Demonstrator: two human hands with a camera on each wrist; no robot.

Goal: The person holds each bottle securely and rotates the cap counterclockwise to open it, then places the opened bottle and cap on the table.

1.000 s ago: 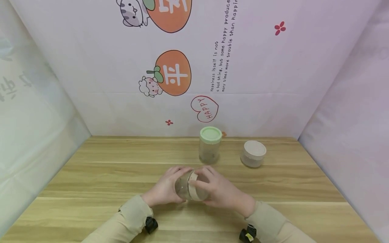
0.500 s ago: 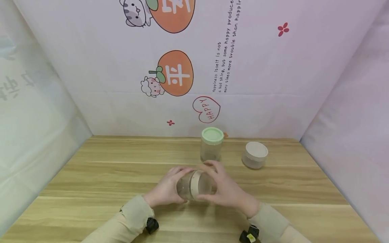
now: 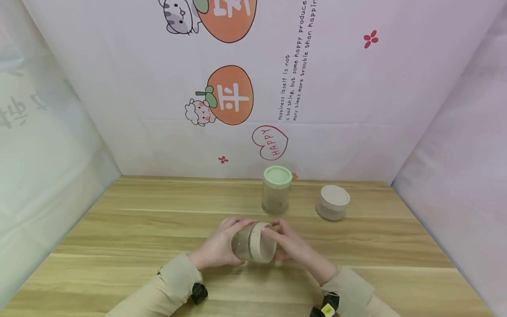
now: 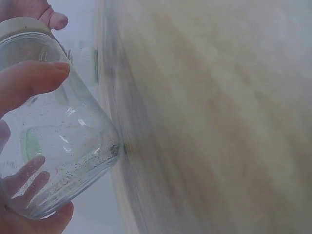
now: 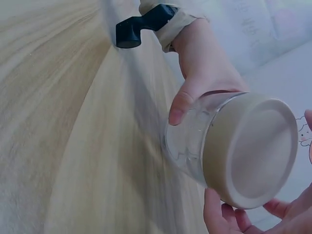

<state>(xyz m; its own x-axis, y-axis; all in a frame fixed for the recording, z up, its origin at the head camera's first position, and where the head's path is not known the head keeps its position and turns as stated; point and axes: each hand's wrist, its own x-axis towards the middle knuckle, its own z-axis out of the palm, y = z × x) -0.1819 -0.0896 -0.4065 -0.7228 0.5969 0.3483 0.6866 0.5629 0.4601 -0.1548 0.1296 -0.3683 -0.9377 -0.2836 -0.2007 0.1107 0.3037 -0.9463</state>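
Note:
A clear glass jar [image 3: 240, 244] with a cream lid [image 3: 257, 244] lies tilted on its side above the table, lid toward the right. My left hand [image 3: 218, 246] grips the jar's body, thumb on the near side and fingers around the far side. In the left wrist view the glass jar [image 4: 68, 141] shows small specks inside. At the lid my right hand [image 3: 293, 246] has its fingers spread about the rim. In the right wrist view, fingertips [image 5: 213, 207] meet the lower edge of the lid [image 5: 263, 151].
Behind the hands stands a taller jar with a green lid [image 3: 277, 189]. To its right is a short jar with a white lid [image 3: 332, 202]. The wooden table [image 3: 138, 220] meets a printed cloth wall [image 3: 336, 110] at the back.
My right hand has loosened from the lid, spread wide, then turned and come back to its rim. The left hand keeps its hold on the jar; the view shifts slightly.

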